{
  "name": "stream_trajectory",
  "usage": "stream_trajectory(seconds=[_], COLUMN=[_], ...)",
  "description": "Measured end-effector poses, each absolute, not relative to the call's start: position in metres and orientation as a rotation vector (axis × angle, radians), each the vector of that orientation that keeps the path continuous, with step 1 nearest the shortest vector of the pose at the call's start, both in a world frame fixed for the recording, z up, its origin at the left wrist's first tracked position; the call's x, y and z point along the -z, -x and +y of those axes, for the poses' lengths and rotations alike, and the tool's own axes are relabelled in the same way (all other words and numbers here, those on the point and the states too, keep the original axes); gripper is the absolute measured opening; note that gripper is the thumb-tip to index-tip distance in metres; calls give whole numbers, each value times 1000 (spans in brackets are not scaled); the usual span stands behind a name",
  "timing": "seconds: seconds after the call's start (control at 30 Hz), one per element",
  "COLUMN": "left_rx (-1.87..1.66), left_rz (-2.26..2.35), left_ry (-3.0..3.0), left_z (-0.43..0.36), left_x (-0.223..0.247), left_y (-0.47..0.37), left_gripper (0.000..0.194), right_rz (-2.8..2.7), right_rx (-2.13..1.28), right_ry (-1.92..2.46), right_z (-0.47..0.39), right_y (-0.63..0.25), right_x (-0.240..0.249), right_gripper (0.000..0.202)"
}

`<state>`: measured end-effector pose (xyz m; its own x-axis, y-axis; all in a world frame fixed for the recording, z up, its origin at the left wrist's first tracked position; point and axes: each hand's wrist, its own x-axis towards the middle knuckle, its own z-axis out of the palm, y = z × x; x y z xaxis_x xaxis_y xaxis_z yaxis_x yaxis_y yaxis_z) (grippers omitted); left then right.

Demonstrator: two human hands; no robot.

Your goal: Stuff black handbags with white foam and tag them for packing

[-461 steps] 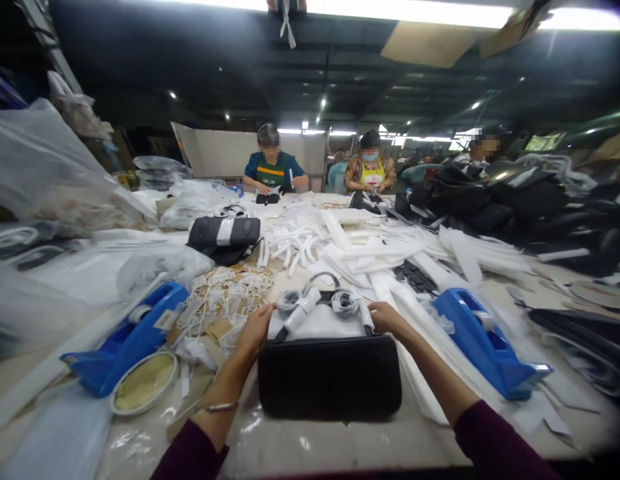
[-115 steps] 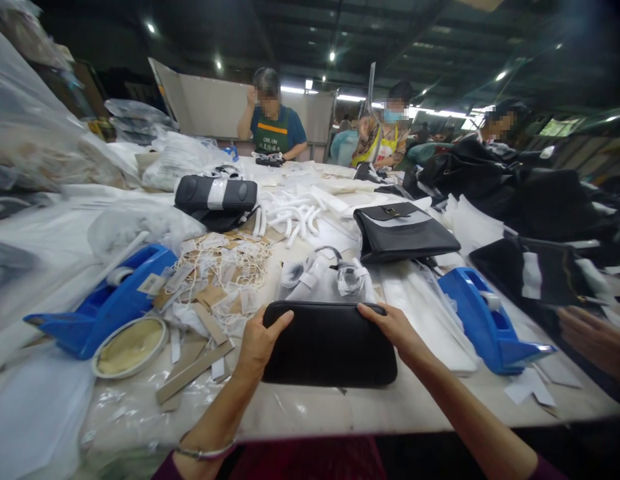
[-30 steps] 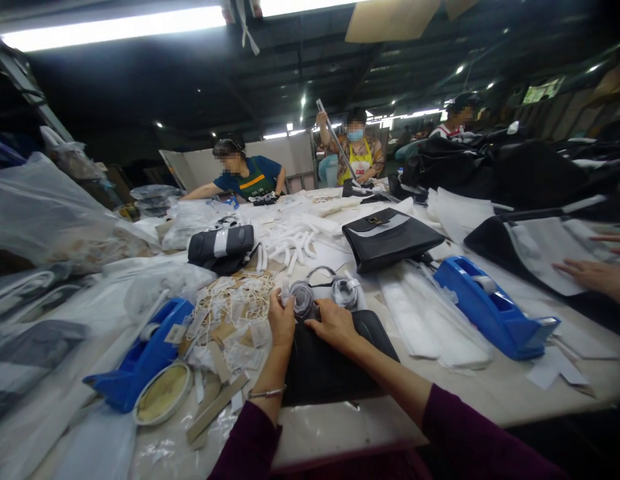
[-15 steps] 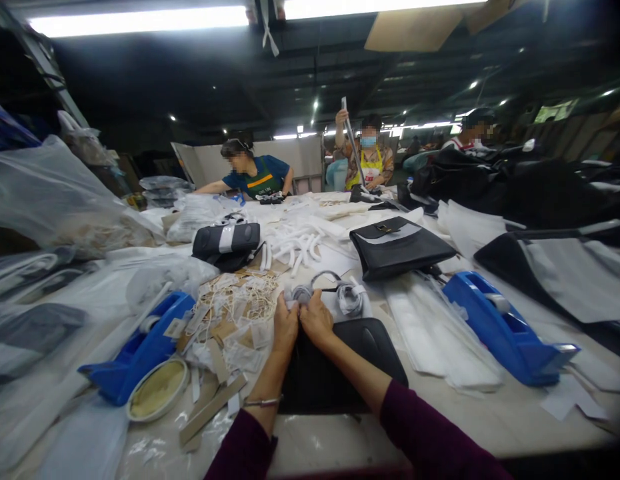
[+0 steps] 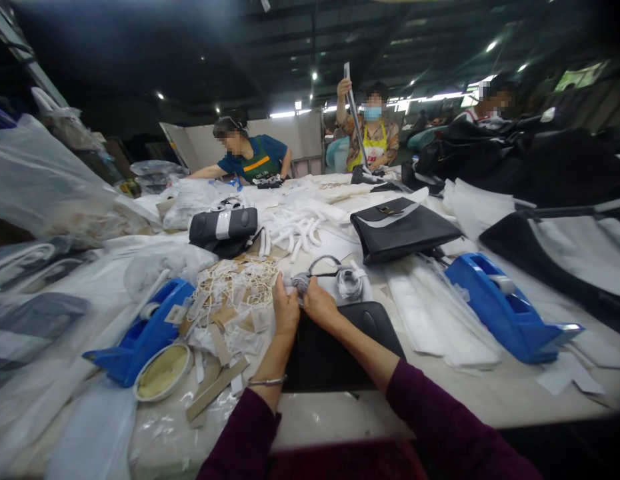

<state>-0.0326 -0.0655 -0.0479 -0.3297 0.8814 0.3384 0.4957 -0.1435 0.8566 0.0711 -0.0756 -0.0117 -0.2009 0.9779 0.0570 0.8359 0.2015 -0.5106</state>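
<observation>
At the middle of the table's (image 5: pixel 340 417) near edge, we have the black bag (image 5: pixel 353 353) lying flat. Just past its far side, our left hand (image 5: pixel 287 308) and right hand (image 5: pixel 320 304) grasp one grey coil (image 5: pixel 301 284) between them; how tightly, we cannot tell. A second coil (image 5: pixel 350 285) sits to the right. Left of us, near the edge, are a round dish (image 5: pixel 163 373) and a blue dispenser (image 5: pixel 140 337). Beyond lie strung tags (image 5: pixel 240 283), a folded black satchel (image 5: pixel 407 230) and a white-banded bag (image 5: pixel 224 230). Toward the far edge, a co-worker in a yellow apron (image 5: pixel 374 137) grips a long strip (image 5: pixel 355 113).
</observation>
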Motion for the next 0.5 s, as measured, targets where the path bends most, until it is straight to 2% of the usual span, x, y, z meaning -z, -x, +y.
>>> stream_trajectory(seconds=[0.13,0.3,0.4,0.5], left_rx=[-1534,-1616,-1699,-1442], left_rz=[1800,1897,1841,1334], left_ry=[-1671,-1815,-2082,-2633], left_z=[-71,-77,-89,-106], left_x=[42,38,34,36], left_y=[30,26,17,4], left_gripper=[61,58,54,51], right_rz=[-1923,-2246,-2229,-2167], right_rx=[-215,68,90,107], right_ry=[1692,1438,1412,1402], right_z=[-101,-139,-145,-143], right_y=[-86,-126,-141,-142], right_x=[2,15,33,45], right_gripper=[59,24,27,27])
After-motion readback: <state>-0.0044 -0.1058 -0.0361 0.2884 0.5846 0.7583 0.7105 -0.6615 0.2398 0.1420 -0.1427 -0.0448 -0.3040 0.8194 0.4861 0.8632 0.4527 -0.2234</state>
